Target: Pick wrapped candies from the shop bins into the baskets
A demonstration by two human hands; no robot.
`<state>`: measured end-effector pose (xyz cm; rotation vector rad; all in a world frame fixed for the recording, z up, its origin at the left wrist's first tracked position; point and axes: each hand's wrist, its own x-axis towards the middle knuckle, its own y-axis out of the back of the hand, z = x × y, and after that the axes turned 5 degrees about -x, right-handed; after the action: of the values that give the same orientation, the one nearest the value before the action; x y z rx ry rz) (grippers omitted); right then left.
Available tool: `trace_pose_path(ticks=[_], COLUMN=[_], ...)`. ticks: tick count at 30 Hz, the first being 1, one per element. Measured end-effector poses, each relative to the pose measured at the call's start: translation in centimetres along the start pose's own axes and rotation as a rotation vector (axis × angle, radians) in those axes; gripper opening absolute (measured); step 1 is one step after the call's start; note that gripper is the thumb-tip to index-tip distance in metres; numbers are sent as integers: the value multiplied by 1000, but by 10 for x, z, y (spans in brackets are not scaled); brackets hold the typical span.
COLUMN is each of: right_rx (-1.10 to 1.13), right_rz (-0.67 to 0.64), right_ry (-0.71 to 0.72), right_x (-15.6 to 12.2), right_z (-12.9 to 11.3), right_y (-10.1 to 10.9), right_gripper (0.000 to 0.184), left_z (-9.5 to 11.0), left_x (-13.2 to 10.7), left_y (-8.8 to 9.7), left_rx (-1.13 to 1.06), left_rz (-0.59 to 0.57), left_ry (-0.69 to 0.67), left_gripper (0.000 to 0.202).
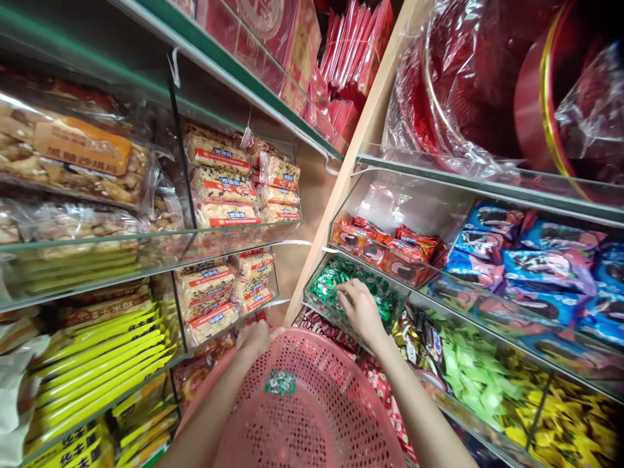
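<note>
My left hand (254,339) grips the far rim of a pink perforated plastic basket (312,416) held in front of me. One green wrapped candy (280,382) lies in the basket. My right hand (359,307) reaches into a clear bin of green wrapped candies (331,276) on the right-hand shelf, fingers curled down among the wrappers. Whether those fingers hold a candy is hidden.
Clear-fronted shelves line both sides. Left: packs of nut brittle (221,188) and yellow packets (97,370). Right: red snack packs (385,250), blue cookie packs (531,266), light green (475,374) and yellow candies (575,422). Red goods fill the top shelves.
</note>
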<state>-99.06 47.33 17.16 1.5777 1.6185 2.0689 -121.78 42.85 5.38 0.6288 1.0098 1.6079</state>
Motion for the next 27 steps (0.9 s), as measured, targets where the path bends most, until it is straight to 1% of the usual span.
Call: trace_pose_path(ticks=[2,3,4,6,7,10,12,14,17,20,22,24,27], right_rx=[153,223,284,374,409,453,451,452,465,438,384,311,232], right_rz=[-22,-57,-109,-254,-346,-649,-758,-823,-904,-937,-909,-845,-758], right_ry=[12,21,30,27,10,-132,-167,-180,-202,-227,-245,-260,-246], right_x=[-6,-11,-18,-35,-46,-79,-96,-108,-114,-114,-113,-110,-100], right_z=[-19,-28,-36,-46,-47,-42,-34,-28,-25,-26,-27,-28,-32], right_y=[-3,-9,-18,-44,-60,-109,-133,-148,-158,-160,-157,-150,-127], right_gripper=[20,19,18,17,17,20,18,17,17,19,19,16,16], left_z=[-1,-1,-1,-2,-2,-2,-1,-1,0,0,-1,-1,-2], left_x=[1,1,1,1,0,0,-1,-2,-2,-2,-1,-1,0], left_y=[-1,-2,-3,-4,-4,-5,-4,-4,-3,-3,-3,-4,-5], left_rx=[7,10,12,18,20,25,18,13,18,18,16,19,29], left_rz=[2,6,8,9,7,15,19,24,22,15,13,13,18], left_ry=[-2,-2,-1,1,3,5,2,2,6,6,10,12,2], left_gripper=[65,66,66,65,65,67,69,69,70,71,71,71,72])
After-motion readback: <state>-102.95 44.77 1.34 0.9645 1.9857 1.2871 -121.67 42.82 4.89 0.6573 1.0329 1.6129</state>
